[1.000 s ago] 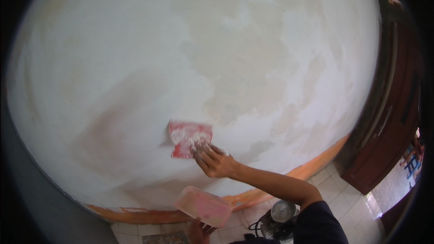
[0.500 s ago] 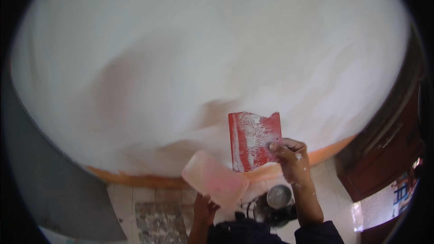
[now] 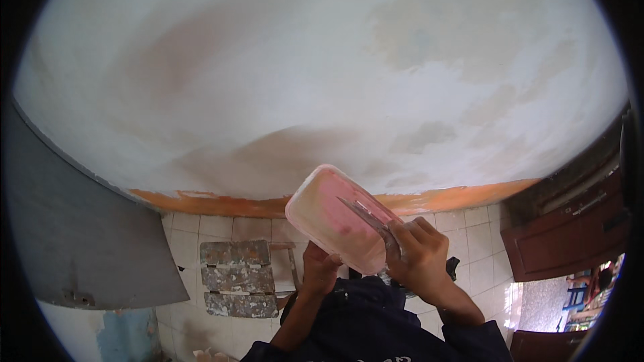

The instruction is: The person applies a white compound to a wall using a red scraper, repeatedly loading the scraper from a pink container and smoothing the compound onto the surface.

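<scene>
My left hand (image 3: 322, 269) is closed on the lower edge of a shallow pink plastic tub (image 3: 292, 196), tilted in front of my body. A thin pale pink-white smear coats the inside of the tub. My right hand (image 3: 421, 255) grips a flat putty spreader (image 3: 365, 213), seen almost edge-on. Its blade reaches over the inside of the tub; whether it touches the bottom I cannot tell. Beyond the tub stands a wall (image 3: 282, 87) with patchy white and beige coating.
An orange band (image 3: 201, 204) runs along the wall's foot. A paint-spattered slatted stool (image 3: 236, 276) stands on the tiled floor (image 3: 479, 245) at lower left. A grey panel (image 3: 80, 228) fills the left side, and a dark red-brown wooden door (image 3: 553, 248) the right.
My right hand has come down and brought the spreader from in front of the wall into the tub, turning its red face away. The view has tilted downward, showing more floor.
</scene>
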Demonstrator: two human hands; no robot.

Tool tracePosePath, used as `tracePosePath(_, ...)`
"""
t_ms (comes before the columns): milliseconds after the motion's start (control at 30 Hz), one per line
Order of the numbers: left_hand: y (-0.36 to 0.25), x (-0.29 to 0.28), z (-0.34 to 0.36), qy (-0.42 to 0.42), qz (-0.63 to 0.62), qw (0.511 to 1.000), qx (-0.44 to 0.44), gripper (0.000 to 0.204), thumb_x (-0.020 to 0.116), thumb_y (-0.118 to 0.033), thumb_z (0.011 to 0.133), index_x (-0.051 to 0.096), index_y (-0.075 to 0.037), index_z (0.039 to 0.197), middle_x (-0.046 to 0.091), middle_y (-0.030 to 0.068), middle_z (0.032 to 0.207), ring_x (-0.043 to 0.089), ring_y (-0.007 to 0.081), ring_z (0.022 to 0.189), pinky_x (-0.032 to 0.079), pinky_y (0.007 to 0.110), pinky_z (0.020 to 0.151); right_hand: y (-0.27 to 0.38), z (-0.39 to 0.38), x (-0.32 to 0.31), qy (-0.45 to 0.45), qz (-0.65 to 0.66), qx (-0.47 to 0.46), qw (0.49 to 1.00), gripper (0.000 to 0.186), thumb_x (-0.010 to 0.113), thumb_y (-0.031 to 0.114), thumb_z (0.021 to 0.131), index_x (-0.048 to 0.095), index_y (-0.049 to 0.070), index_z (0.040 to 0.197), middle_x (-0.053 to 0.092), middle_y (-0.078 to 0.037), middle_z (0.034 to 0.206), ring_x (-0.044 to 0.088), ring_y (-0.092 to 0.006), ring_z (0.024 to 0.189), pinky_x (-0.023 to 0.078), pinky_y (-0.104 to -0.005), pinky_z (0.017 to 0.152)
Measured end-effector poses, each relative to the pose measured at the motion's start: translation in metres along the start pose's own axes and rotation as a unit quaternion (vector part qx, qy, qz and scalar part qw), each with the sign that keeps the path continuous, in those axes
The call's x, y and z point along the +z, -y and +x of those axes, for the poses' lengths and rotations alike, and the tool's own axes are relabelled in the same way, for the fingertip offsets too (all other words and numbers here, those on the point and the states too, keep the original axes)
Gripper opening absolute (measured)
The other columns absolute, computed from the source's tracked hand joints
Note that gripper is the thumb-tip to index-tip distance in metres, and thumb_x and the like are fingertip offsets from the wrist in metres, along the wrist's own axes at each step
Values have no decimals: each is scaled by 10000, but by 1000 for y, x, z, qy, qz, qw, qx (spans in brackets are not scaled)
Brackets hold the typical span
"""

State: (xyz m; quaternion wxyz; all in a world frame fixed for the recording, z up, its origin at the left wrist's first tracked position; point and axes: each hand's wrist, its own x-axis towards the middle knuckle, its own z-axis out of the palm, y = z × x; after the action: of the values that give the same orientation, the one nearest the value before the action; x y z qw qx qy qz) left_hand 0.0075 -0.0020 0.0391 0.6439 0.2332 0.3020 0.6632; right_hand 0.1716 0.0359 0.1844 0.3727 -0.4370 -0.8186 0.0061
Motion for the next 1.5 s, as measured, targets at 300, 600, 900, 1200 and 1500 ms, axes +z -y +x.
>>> tracePosePath(300,10,1,-8,10,-1,1000,-1,805,791,-218,726,343,4,1357,508,108,1278,512,235,1170,414,379,997,6,-40,34,-1,73,90,993,249,648,22,628,655,5,877,623,-125,705,620,-287,640,500,-393,549)
tracePosePath(600,19,-7,-16,1,73,994,-82,805,794,-262,717,366,16,1339,510,118,1269,524,237,1152,419,381,991,13,-27,43,27,138,151,979,197,672,-3,639,667,-36,833,634,-156,704,632,-309,630,500,-372,600)
tracePosePath(900,15,-1,-19,-8,35,999,-30,809,805,-261,707,371,13,1333,515,113,1266,528,234,1151,440,363,972,3,-23,25,-6,148,177,973,202,686,18,645,668,-24,842,613,-146,675,611,-291,602,488,-351,562)
tracePosePath(1200,16,-8,-18,1,-21,999,-47,808,790,-265,737,337,16,1344,517,123,1263,536,254,1144,467,382,954,13,-37,26,38,86,69,993,321,671,31,597,649,24,918,614,-91,725,614,-273,642,509,-372,553)
tracePosePath(1500,12,1,-16,-51,-15,998,-41,676,694,-128,748,356,3,1318,525,115,1223,583,233,1052,518,361,855,15,-34,26,34,92,79,992,243,694,21,629,657,-3,868,606,-111,688,616,-299,613,508,-369,567)
